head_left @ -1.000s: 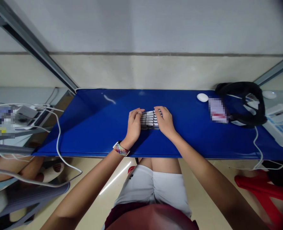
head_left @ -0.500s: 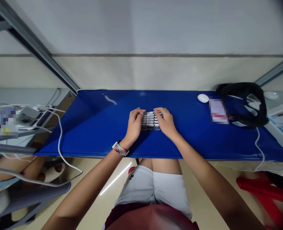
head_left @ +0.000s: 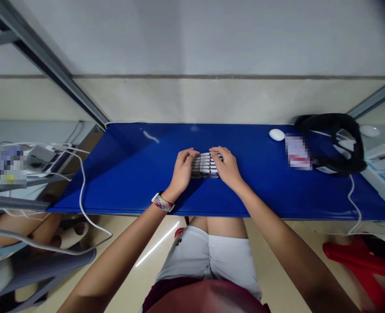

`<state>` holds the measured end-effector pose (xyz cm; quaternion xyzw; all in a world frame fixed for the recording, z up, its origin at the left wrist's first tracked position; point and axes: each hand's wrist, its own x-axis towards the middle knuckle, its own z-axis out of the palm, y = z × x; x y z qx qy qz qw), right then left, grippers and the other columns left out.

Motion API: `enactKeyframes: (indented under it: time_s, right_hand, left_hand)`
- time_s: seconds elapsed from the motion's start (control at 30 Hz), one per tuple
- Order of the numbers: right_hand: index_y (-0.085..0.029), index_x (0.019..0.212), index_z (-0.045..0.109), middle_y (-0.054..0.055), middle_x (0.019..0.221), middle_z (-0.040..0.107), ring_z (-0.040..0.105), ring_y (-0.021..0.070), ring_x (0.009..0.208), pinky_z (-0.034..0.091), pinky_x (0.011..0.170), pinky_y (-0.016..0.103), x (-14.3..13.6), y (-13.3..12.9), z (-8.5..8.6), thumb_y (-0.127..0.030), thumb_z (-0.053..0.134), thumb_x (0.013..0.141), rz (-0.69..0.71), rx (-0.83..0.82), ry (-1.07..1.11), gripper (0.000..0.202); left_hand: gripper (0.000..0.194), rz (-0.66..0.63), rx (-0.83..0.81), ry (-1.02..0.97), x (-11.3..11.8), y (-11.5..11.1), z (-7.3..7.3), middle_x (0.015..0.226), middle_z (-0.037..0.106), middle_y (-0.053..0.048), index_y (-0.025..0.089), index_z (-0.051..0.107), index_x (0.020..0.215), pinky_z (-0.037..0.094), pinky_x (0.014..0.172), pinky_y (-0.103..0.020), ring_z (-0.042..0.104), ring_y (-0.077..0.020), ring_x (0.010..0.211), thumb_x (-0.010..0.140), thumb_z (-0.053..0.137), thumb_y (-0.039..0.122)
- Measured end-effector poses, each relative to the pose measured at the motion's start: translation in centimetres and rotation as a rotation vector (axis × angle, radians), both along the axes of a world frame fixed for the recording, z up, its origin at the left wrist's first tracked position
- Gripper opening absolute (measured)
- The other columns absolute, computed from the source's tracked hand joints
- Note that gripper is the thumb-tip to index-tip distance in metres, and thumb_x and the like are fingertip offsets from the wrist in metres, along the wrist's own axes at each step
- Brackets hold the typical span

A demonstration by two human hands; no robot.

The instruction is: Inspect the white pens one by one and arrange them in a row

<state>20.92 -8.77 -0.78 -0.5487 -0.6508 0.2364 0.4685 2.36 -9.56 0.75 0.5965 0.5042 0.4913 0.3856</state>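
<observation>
A stack of several slim white marker pens [head_left: 207, 164] lies crosswise on the blue tabletop, one beside another, with dark bands near their middles. Curled around the stack's left end is my left hand [head_left: 182, 168], its thumb along the near side. My right hand [head_left: 227, 166] grips the opposite end, thumb on top and fingers over the far edge. Both ends of the pens are largely covered by my fingers. A flat, clear-looking edge shows under the nearest pen; I cannot tell what it is.
The blue table [head_left: 140, 174] meets a wall at the back. To the right are a white mouse-like object [head_left: 277, 134], a blurred card [head_left: 297, 151] and a black strap headset [head_left: 350, 163]. White cables [head_left: 82, 182] hang at the left; a red stool [head_left: 345, 252] stands lower right.
My hands keep hold of the marker pens with hardly any motion. The whole view has shifted very slightly.
</observation>
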Motion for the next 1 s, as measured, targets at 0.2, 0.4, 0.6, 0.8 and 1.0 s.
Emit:
enactKeyframes:
  time_s: [0.2,0.4,0.6,0.8,1.0]
  right_hand:
    - [-0.025,0.11,0.078,0.011,0.125,0.076,0.063,0.0328,0.131,0.046,0.116,0.055,0.1,0.3,-0.6,-0.036,0.054,0.101,-0.016,-0.013,0.0,0.027]
    - [-0.028,0.11,0.079,0.011,0.142,0.068,0.049,0.0347,0.149,0.041,0.123,0.063,1.0,-2.0,1.2,-0.03,0.064,0.099,0.111,0.146,-0.153,0.019]
    - [-0.031,0.113,0.082,0.01,0.149,0.065,0.045,0.0375,0.154,0.043,0.122,0.07,1.2,-5.5,1.7,-0.028,0.07,0.098,0.396,0.243,-0.412,0.019]
    - [-0.034,0.118,0.081,0.008,0.153,0.063,0.046,0.0376,0.153,0.044,0.121,0.07,1.1,-5.9,0.7,-0.02,0.072,0.094,0.409,0.28,-0.41,0.029]
    - [-0.03,0.094,0.08,0.008,0.146,0.068,0.049,0.0385,0.15,0.045,0.12,0.07,1.5,-5.9,1.0,-0.023,0.074,0.092,0.365,0.255,-0.37,0.009]
  left_hand:
    - [0.03,-0.017,-0.019,-0.05,0.0,0.1,-0.2,0.129,0.072,-0.008,0.023,0.075,0.104,0.036,0.128,-0.045,0.055,-0.0261,0.146,0.106,0.046,0.032]
    - [0.026,-0.024,-0.007,-0.038,-1.1,-0.3,0.0,0.133,0.071,-0.009,0.024,0.074,0.106,0.034,0.129,-0.047,0.052,-0.0275,0.149,0.105,0.05,0.035]
    - [0.021,-0.008,0.031,0.039,-3.2,-1.4,-0.4,0.138,0.068,-0.01,0.025,0.072,0.112,0.038,0.126,-0.05,0.057,-0.029,0.143,0.099,0.059,0.033]
    - [0.02,0.003,0.076,0.088,-3.4,-2.6,-0.7,0.136,0.066,-0.011,0.024,0.071,0.114,0.038,0.125,-0.05,0.057,-0.0285,0.142,0.099,0.059,0.03]
    - [0.02,-0.038,0.151,0.259,-3.1,-4.0,0.5,0.14,0.064,-0.012,0.025,0.07,0.116,0.037,0.125,-0.053,0.055,-0.0309,0.143,0.098,0.066,0.033]
